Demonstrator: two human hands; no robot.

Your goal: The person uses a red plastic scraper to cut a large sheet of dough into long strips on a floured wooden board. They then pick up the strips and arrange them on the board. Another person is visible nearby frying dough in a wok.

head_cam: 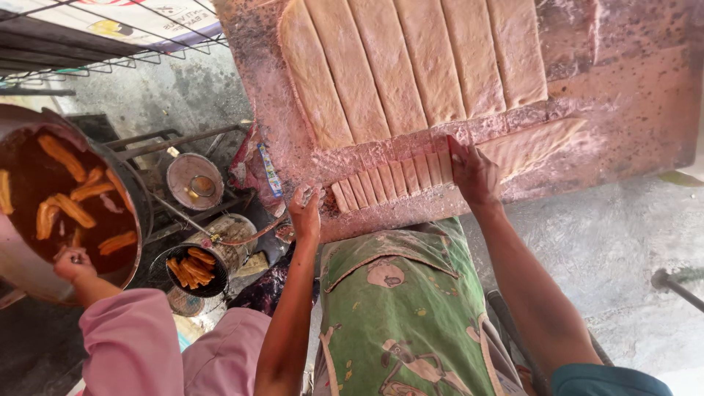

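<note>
Reaching forward with both arms stretched out, the right hand (473, 172) presses flat, fingers spread, on the row of cut dough pieces (392, 180) near the floured table's (631, 110) front edge. The left hand (306, 213) hovers loosely curled beside them, gripping nothing.

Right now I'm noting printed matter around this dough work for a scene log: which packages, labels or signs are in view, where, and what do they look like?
Banner: top left, behind a dark wire rack; a wide white sheet with red, yellow and dark print.
Packet: just off the left edge of the floured board, near the left hand; a narrow strip, blue, white and yellow.
No screens in view.
</note>
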